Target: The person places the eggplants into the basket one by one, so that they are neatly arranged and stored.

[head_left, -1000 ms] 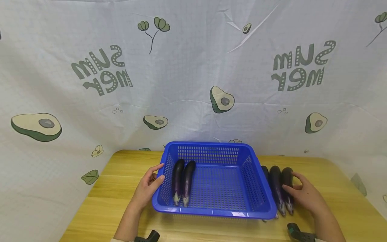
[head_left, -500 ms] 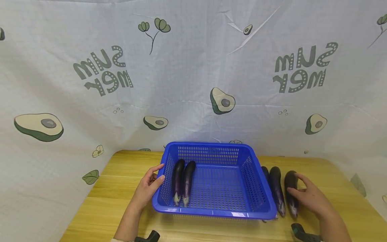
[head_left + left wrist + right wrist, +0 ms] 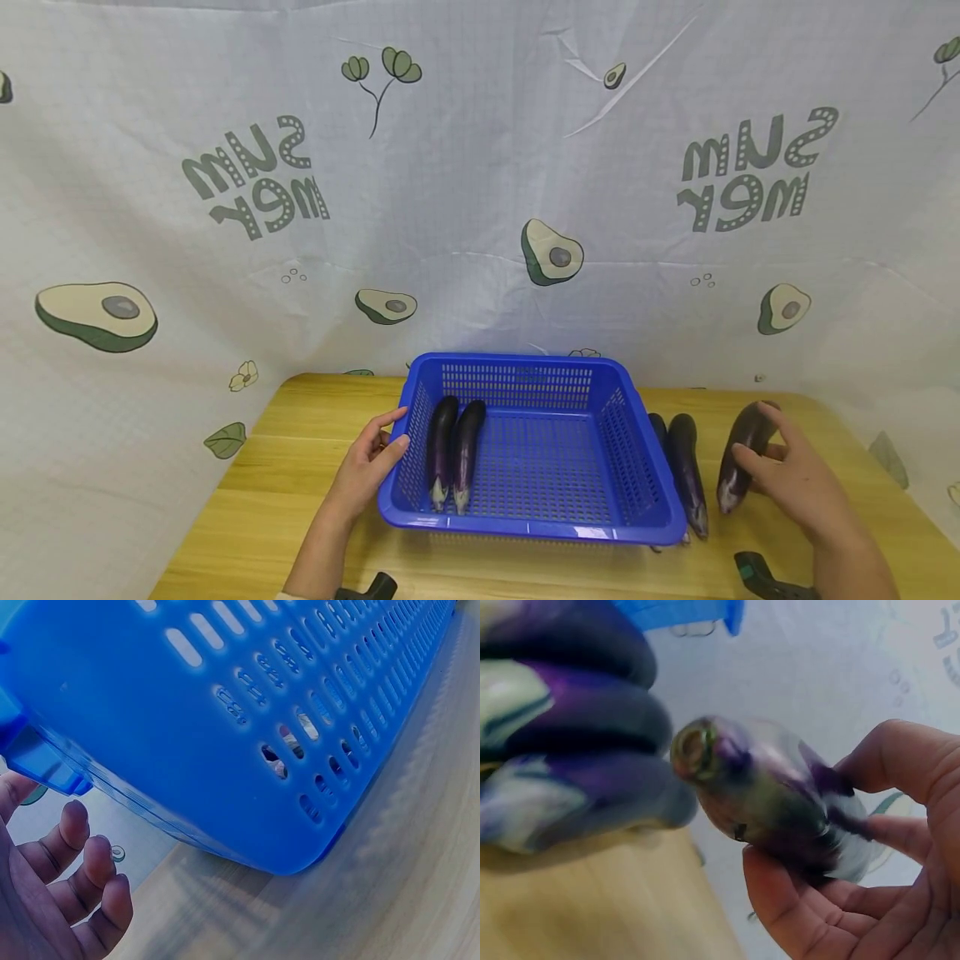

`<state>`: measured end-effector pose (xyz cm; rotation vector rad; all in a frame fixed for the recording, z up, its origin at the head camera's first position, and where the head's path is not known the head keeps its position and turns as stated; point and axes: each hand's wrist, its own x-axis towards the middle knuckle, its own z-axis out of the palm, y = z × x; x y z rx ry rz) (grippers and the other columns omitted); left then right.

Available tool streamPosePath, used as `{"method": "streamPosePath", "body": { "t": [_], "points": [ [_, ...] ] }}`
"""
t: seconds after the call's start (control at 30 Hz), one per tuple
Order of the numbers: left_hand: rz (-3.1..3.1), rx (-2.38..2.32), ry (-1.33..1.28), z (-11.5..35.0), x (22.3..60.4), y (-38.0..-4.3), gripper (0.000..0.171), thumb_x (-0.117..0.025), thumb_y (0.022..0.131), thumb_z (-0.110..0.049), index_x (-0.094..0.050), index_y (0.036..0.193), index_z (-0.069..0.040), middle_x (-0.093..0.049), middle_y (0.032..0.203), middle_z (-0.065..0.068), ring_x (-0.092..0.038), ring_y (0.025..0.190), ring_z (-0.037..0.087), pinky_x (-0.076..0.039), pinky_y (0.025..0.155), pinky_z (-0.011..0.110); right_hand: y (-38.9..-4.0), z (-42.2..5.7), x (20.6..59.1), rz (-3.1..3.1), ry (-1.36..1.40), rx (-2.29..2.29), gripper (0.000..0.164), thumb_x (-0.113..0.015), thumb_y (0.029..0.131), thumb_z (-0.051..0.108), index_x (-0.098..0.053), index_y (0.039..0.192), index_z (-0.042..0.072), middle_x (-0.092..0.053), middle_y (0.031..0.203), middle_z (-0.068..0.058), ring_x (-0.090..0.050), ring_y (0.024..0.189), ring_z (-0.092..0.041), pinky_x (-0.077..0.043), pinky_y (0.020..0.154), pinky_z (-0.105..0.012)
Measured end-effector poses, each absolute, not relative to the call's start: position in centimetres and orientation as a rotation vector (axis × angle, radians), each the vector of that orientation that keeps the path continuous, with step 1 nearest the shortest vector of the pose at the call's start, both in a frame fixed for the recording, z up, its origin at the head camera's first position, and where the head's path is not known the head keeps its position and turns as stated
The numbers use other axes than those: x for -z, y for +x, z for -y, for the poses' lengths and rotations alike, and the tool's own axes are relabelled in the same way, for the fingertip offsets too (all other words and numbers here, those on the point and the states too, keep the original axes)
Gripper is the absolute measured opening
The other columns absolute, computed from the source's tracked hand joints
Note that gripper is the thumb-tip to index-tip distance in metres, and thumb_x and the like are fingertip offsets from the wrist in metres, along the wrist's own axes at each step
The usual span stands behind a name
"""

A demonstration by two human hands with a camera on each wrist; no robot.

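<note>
My right hand (image 3: 802,479) holds an eggplant (image 3: 750,437) between thumb and fingers, right of the basket, its stem end tilted down toward me. In the right wrist view that stem end faces the camera, slightly blurred. My left hand (image 3: 360,467) grips the left rim of a blue plastic basket (image 3: 525,527), thumb and index finger at the edge; the left wrist view has the other fingers (image 3: 97,859) loosely bent beneath the rim. Inside the basket, along its left wall, two dark eggplants (image 3: 468,450) lie side by side.
More eggplants (image 3: 684,467) lie on the wooden table (image 3: 255,492) against the basket's right side, partly hidden by it; the right wrist view shows three in a row (image 3: 607,735). A white curtain (image 3: 450,167) with avocado prints hangs behind the table.
My right hand has drawn one eggplant away from the row to the right, then lifted and tilted it. The left hand and the basket have stayed put.
</note>
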<state>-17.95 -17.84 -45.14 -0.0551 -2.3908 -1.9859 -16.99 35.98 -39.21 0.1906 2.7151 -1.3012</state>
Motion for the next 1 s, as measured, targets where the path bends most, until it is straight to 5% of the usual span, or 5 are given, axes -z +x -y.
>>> {"method": "streamPosePath", "body": {
  "t": [0.2, 0.3, 0.43, 0.6, 1.0],
  "points": [
    [2.387, 1.994, -0.051, 17.8, 45.2, -17.9, 0.047, -0.064, 0.099, -0.024, -0.055, 0.146, -0.023, -0.059, 0.1, 0.016, -0.065, 0.088, 0.023, -0.062, 0.077, 0.033, -16.8, -35.0, 37.7, -2.77, 0.247, 1.258, 0.096, -0.056, 0.103, 0.044, 0.013, 0.162, 0.011, -0.02, 0.145, -0.055, -0.075, 0.094, -0.037, -0.056, 0.086, -0.057],
    [2.385, 2.001, -0.05, 17.8, 45.3, -17.9, 0.047, -0.064, 0.099, -0.024, -0.055, 0.146, -0.024, -0.059, 0.1, 0.016, -0.065, 0.088, 0.023, -0.062, 0.077, 0.033, -16.8, -34.4, 37.1, -2.795, 0.224, 1.226, 0.097, -0.057, 0.102, 0.047, 0.009, 0.163, 0.012, -0.023, 0.146, -0.053, -0.069, 0.107, -0.048, -0.053, 0.088, -0.065],
    [2.381, 2.012, -0.047, 17.8, 45.2, -17.9, 0.047, -0.064, 0.099, -0.025, -0.055, 0.146, -0.024, -0.059, 0.101, 0.016, -0.065, 0.089, 0.024, -0.062, 0.077, 0.033, -16.8, -33.3, 36.3, -2.833, 0.169, 1.208, 0.095, -0.059, 0.102, 0.046, 0.004, 0.164, 0.011, -0.026, 0.145, -0.053, -0.068, 0.107, -0.049, -0.054, 0.088, -0.063],
    [2.381, 2.011, -0.046, 17.9, 45.1, -17.9, 0.047, -0.063, 0.099, -0.025, -0.055, 0.146, -0.025, -0.06, 0.101, 0.016, -0.065, 0.089, 0.024, -0.062, 0.077, 0.033, -17.0, -31.8, 35.3, -2.827, 0.099, 1.254, 0.093, -0.06, 0.102, 0.041, 0.002, 0.164, 0.012, -0.03, 0.144, -0.052, -0.076, 0.091, -0.034, -0.057, 0.086, -0.059],
    [2.388, 1.991, -0.066, 17.9, 45.2, -18.0, 0.047, -0.063, 0.099, -0.023, -0.055, 0.145, -0.022, -0.06, 0.099, 0.016, -0.065, 0.087, 0.023, -0.061, 0.076, 0.031, -17.5, -28.2, 33.7, -2.832, -0.011, 1.259, 0.091, -0.063, 0.101, 0.041, -0.005, 0.165, 0.015, -0.041, 0.141, -0.047, -0.075, 0.093, -0.033, -0.058, 0.086, -0.057]
  ]
}}
